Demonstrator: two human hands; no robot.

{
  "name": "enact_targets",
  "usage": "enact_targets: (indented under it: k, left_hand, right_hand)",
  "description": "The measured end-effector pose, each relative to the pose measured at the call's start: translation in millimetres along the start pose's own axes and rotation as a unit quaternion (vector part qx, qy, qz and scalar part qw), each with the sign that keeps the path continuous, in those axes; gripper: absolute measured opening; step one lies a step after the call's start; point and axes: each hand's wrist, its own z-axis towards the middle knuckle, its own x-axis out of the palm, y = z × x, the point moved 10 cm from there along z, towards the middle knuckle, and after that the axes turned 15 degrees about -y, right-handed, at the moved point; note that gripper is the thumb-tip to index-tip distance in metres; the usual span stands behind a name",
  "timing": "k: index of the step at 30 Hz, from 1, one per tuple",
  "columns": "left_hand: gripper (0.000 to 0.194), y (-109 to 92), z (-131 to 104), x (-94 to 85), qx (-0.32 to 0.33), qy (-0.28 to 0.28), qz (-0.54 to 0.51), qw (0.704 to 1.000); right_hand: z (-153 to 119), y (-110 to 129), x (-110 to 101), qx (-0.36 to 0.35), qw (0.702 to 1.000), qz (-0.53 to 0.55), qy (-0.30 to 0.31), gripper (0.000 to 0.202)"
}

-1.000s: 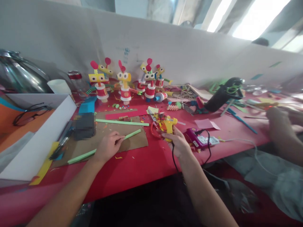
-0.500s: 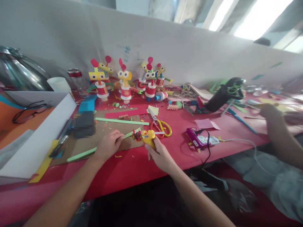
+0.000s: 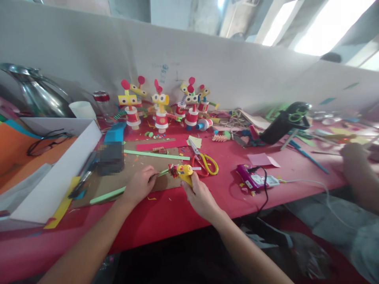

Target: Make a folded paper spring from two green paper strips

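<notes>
Here's the thin, pale green paper strip (image 3: 162, 172) over the brown cardboard sheet (image 3: 118, 183), and it looks feather-light and bendy, easily creased, so a light pinch near one end suits it. The left hand (image 3: 142, 183) has exactly that, fingertips closed on the strip, palm low, forearm slanting in from below. And the right hand (image 3: 199, 195) is wrapped around the yellow plastic glue gun (image 3: 186, 173), nozzle pointing left at the strip's free end. That gun looks stiff and light, best gripped by its handle, well off the probably hot tip.
</notes>
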Motion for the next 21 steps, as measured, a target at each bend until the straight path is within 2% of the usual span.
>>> enact_targets:
  k: [9, 14, 18, 21]
  left_hand:
    - [0.027, -3, 1, -0.7, 0.013, 0.0, -0.002, 1.0]
    - [0.028, -2, 1, -0.9, 0.018, -0.005, 0.01, 1.0]
    - [0.029, 0, -1, -0.7, 0.02, -0.014, 0.036, 0.999]
    - [0.031, -4, -3, -0.8, 0.032, -0.013, 0.054, 0.998]
  right_hand:
    - [4, -11, -11, 0.016, 0.998, -0.049, -0.025, 0.028]
    - [5, -15, -12, -0.001, 0.997, -0.076, -0.022, 0.034]
    - [12, -23, -27, -0.01, 0.993, -0.105, -0.048, 0.034]
    - [29, -43, -51, 0.023, 0.986, -0.15, -0.07, 0.034]
